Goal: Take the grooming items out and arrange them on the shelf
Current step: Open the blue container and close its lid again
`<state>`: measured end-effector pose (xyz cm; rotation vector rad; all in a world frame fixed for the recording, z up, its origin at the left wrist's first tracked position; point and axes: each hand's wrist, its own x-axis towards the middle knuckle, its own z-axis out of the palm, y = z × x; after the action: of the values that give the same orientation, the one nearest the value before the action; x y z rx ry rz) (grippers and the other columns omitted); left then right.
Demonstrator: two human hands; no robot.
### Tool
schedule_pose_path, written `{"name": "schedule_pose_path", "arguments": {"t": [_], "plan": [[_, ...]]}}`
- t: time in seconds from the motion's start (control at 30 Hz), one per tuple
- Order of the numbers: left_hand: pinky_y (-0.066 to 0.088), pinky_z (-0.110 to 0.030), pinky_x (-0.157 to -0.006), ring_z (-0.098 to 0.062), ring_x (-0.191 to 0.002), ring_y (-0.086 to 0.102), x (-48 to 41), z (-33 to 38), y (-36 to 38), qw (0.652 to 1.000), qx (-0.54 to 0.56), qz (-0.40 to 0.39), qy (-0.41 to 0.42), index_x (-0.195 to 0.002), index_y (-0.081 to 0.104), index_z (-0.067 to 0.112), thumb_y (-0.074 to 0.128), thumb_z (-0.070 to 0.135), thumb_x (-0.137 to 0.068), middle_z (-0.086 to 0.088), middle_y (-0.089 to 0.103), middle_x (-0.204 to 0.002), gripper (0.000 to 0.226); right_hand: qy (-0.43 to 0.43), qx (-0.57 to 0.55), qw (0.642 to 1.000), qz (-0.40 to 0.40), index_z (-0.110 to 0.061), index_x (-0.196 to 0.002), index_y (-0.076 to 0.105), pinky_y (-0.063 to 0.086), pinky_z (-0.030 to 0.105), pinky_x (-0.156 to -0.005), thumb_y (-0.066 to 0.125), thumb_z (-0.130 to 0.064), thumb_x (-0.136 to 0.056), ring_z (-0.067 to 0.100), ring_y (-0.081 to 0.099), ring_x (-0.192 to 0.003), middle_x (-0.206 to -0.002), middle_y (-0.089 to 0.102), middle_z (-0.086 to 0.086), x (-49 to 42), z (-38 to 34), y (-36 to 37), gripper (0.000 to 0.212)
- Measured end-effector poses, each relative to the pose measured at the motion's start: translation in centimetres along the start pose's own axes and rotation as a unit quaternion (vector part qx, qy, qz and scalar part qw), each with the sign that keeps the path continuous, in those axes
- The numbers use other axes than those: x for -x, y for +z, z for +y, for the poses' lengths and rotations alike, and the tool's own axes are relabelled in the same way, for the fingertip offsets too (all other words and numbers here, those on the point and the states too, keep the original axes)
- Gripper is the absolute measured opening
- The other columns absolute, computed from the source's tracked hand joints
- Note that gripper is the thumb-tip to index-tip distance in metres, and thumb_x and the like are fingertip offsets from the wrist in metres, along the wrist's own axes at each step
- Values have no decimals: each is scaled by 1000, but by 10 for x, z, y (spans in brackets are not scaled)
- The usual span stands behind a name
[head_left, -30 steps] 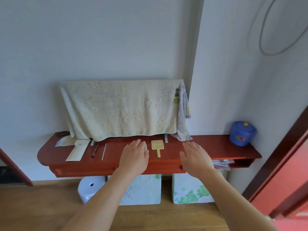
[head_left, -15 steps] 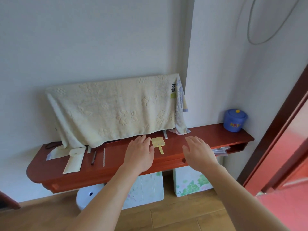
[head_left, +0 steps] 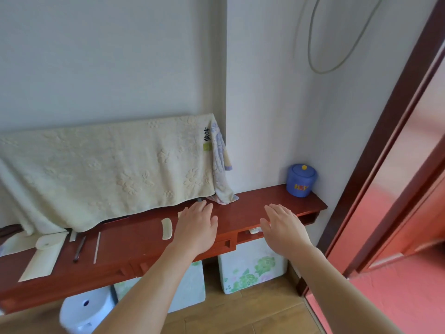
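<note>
Compared with half a second ago, your left grip (head_left: 196,227) has slid right along the long glossy red-brown wooden shelf (head_left: 134,239). It was left of the small yellow paddle-shaped piece (head_left: 179,214) then. Now it covers it, and only a pale sliver shows at the little-finger side. That move also uncovered the curved cream comb-like piece (head_left: 166,228), which lies flat just left of that grip. Your right grip (head_left: 284,227) has barely shifted and is still over the shelf's front edge.

Both grips are flat, palms down, fingers straight and a bit spread, with nothing in either. I can't tell if they're actually touching the wood.

The shelf runs along a pale wall into a corner. There's an open slot under its front edge, right below your right grip, with something white (head_left: 254,230) in it. Below is a wooden plank floor (head_left: 240,309), and a dark red door frame (head_left: 397,141) stands off to the right of your right grip.

Well left of your left grip lie a thin pale stick (head_left: 96,247), a slim dark tool (head_left: 79,248) and an open cream pouch with a round snap (head_left: 43,256). Beyond its fingertips a cream flower-embossed towel (head_left: 108,169) hangs over something against the wall, with its hem over the back of the shelf. A blue lidded jar with a yellow knob (head_left: 301,180) sits beyond and right of your right grip. Under the shelf are two floral-print blocks (head_left: 250,266) and a white plastic stool (head_left: 84,307).
</note>
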<state>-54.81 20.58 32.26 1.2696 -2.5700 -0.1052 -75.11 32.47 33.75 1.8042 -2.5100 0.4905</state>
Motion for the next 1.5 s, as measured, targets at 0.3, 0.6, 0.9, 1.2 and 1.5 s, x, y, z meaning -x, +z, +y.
{"name": "schedule_pose_path", "arguments": {"t": [0.3,0.6,0.9,1.2,1.5], "plan": [[40,-38,-106,-19,-130,46,-70,48,36,999,22,-18,36,-136,49,18,37,36,-100,3,52,-135,42,44,3,999,-10,-8,-123,54,30,32,-105,37,-30,-99,23,43,-122,-128,55,6,-38,74,-3,37],[36,-41,-110,-23,-132,43,-182,84,74,993,21,-49,105,-140,45,12,34,33,-102,-5,50,-141,45,121,18,992,11,-9,-120,55,34,32,-102,39,-32,-98,21,46,-120,-125,57,4,-102,135,1,36],[37,-39,-105,-25,-127,46,-277,130,112,986,8,-66,150,-134,50,12,29,35,-99,-5,53,-136,47,161,10,987,9,-12,-138,46,31,31,-108,36,-34,-99,19,40,-130,-137,50,-1,-165,210,11,46],[38,-38,-104,-25,-123,49,-351,182,152,992,2,-64,111,-133,51,13,2,45,-84,-3,55,-132,76,145,-12,989,-32,-14,-143,38,34,32,-105,36,-38,-100,20,40,-130,-143,44,0,-250,307,20,49],[38,-38,-105,-24,-131,43,-432,205,191,985,43,-122,116,-138,45,13,36,30,-102,-5,47,-141,41,191,-24,975,-112,-15,-151,24,29,32,-110,32,-42,-100,20,31,-138,-154,31,1,-308,360,68,58]]}}
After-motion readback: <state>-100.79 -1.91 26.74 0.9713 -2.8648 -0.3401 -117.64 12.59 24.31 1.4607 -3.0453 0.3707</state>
